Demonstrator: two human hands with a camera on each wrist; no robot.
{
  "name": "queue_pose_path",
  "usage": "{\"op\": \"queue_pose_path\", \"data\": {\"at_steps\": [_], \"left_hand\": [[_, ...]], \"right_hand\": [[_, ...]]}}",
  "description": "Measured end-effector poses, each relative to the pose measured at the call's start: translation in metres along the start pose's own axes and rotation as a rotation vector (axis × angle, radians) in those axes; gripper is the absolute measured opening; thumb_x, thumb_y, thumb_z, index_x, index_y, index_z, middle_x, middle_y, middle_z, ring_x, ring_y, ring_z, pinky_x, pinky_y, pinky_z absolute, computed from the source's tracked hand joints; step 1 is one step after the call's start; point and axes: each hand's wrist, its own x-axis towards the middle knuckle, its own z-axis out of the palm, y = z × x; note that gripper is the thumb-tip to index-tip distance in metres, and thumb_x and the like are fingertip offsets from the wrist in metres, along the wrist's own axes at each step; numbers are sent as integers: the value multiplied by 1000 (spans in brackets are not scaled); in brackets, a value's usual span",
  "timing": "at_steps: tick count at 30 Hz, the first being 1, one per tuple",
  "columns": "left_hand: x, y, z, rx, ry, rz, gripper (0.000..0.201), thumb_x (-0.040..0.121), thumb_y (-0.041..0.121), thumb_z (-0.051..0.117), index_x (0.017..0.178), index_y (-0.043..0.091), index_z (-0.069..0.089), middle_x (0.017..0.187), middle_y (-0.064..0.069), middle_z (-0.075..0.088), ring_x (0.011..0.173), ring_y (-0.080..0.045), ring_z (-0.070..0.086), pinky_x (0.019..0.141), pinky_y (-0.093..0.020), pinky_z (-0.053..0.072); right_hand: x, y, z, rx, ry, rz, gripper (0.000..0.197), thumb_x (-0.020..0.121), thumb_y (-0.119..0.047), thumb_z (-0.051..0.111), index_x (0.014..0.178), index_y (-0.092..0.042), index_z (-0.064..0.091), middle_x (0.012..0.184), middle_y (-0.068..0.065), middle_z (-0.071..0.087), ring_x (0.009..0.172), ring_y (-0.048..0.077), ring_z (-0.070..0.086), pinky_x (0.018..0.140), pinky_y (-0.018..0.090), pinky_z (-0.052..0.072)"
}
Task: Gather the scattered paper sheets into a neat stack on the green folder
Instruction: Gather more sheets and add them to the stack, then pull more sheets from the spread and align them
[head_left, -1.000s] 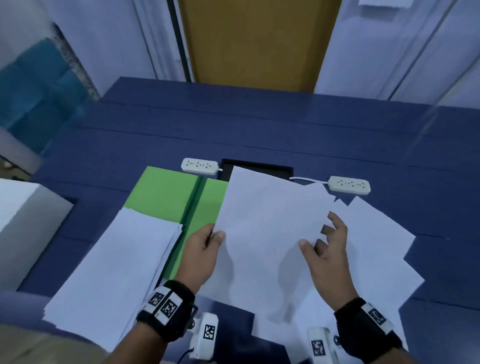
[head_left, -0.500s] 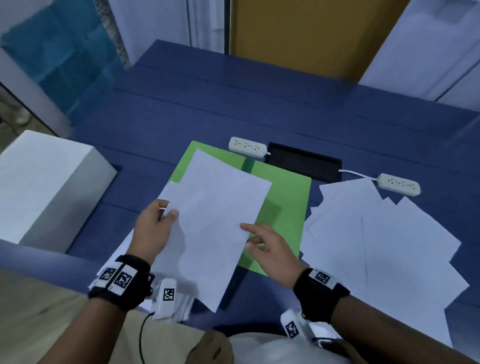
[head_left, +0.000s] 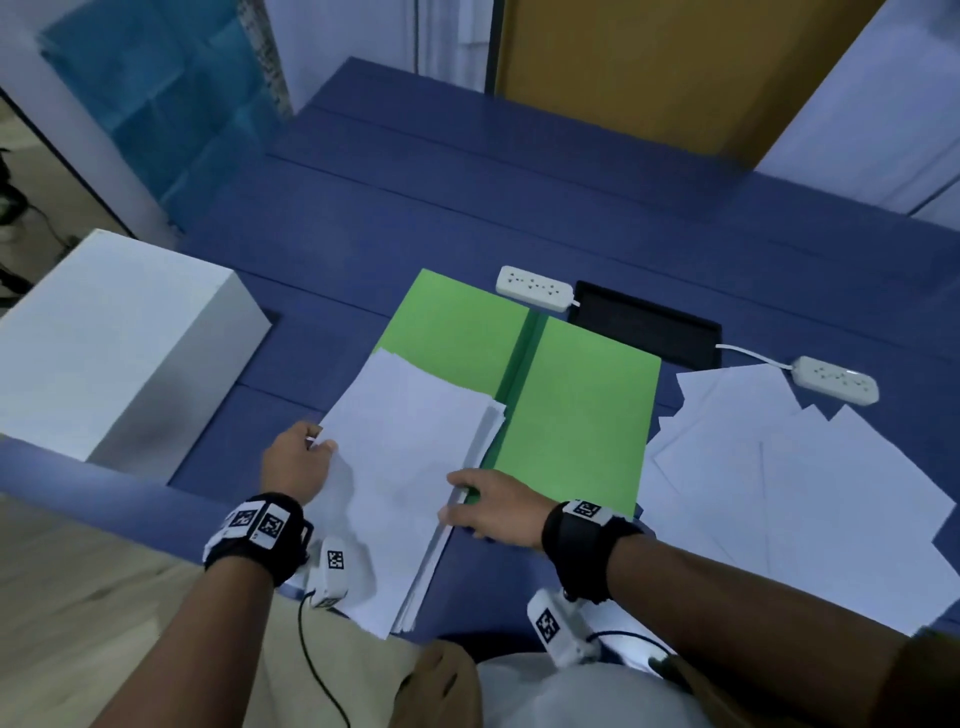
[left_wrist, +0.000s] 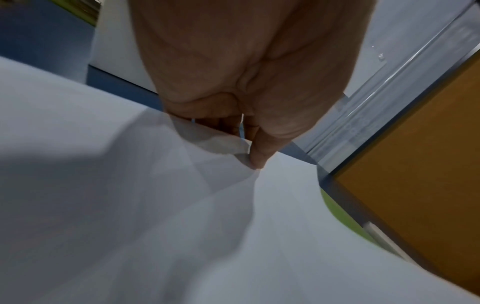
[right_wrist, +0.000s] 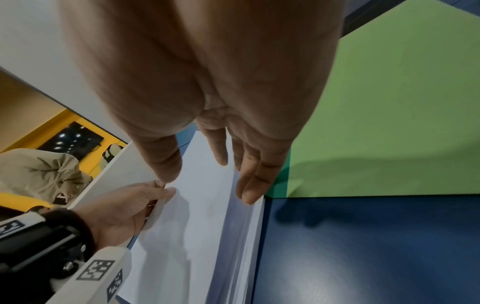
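Observation:
A stack of white sheets (head_left: 405, 467) lies across the near left part of the open green folder (head_left: 576, 415) and hangs over the table's front edge. My left hand (head_left: 298, 460) pinches the left edge of the top sheet (left_wrist: 223, 146) between thumb and fingers. On the stack's right edge rests my right hand (head_left: 488, 506), its straight fingers (right_wrist: 249, 185) against the paper (right_wrist: 202, 205). More scattered white sheets (head_left: 810, 488) lie fanned out on the blue table, right of the folder.
A white box (head_left: 119, 338) stands at the left on the blue table (head_left: 467, 208). Two white power strips (head_left: 535, 288) (head_left: 836, 379) and a black recessed tray (head_left: 649, 325) lie behind the folder. The table's front edge runs just under my wrists.
The sheet held in both hands has come down from mid-air onto the stack on the folder's left half. Both hands have moved left and settled at the stack's edges.

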Motion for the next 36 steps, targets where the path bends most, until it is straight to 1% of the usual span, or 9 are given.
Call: {"op": "queue_pose_path", "data": {"at_steps": [4, 7, 10, 14, 19, 23, 28, 32, 36], "left_hand": [[2, -2, 3, 20, 56, -27, 32, 90, 23, 75, 116, 10, 60, 120, -18, 64, 107, -39, 61, 90, -44, 47], [-1, 1, 10, 160, 59, -31, 53, 84, 32, 80, 131, 21, 57, 129, -18, 54, 116, -44, 56, 100, -55, 47], [0, 6, 16, 277, 10, 1, 60, 83, 28, 78, 138, 27, 54, 136, -15, 51, 124, -44, 52, 103, -57, 44], [-2, 12, 22, 339, -7, 26, 66, 83, 24, 75, 144, 30, 50, 140, -14, 52, 127, -44, 50, 103, -57, 43], [-28, 39, 43, 296, 28, 114, 73, 88, 34, 74, 153, 24, 41, 153, -16, 42, 140, -42, 38, 112, -61, 33], [-65, 79, 83, 235, -56, 263, 73, 91, 40, 71, 154, 24, 39, 153, -14, 43, 140, -37, 42, 111, -57, 35], [-103, 116, 120, 230, -153, 366, 68, 91, 43, 70, 151, 27, 43, 151, -7, 44, 135, -33, 47, 111, -54, 35], [-122, 132, 146, 195, -236, 433, 64, 95, 47, 66, 150, 25, 43, 146, -8, 48, 131, -31, 51, 110, -54, 41], [-148, 155, 174, 90, -323, 495, 61, 99, 45, 64, 150, 20, 44, 142, -7, 53, 127, -24, 55, 105, -44, 49]], "right_hand": [[-2, -1, -2, -45, 36, -7, 75, 94, -56, 68, 159, -28, 40, 162, -3, 43, 113, 13, 57, 113, 38, 46], [-8, -3, -7, -79, 65, -6, 70, 96, -54, 67, 156, -27, 44, 161, -4, 45, 136, 15, 52, 114, 33, 41], [-11, 0, -11, -80, 87, 0, 66, 97, -53, 67, 154, -26, 47, 160, -6, 46, 143, 15, 46, 112, 29, 39], [-15, 10, -14, -40, 117, 29, 63, 97, -50, 68, 152, -25, 49, 156, -4, 49, 140, 16, 49, 116, 32, 40], [-22, 22, -23, 10, 168, 55, 61, 97, -51, 67, 149, -25, 51, 158, 1, 49, 140, 18, 50, 112, 33, 41], [-27, 29, -32, 126, 244, 59, 57, 98, -47, 66, 149, -25, 51, 158, 2, 48, 120, 19, 58, 111, 41, 48], [-43, 58, -52, 275, 355, 64, 54, 98, -41, 68, 147, -21, 54, 152, 2, 52, 132, 19, 56, 112, 44, 49], [-71, 102, -76, 476, 454, 96, 47, 98, -36, 69, 142, -22, 56, 141, 1, 55, 121, 22, 62, 96, 39, 58], [-110, 160, -99, 666, 550, 110, 39, 100, -30, 68, 136, -20, 56, 133, 6, 59, 109, 19, 64, 87, 34, 56]]}}
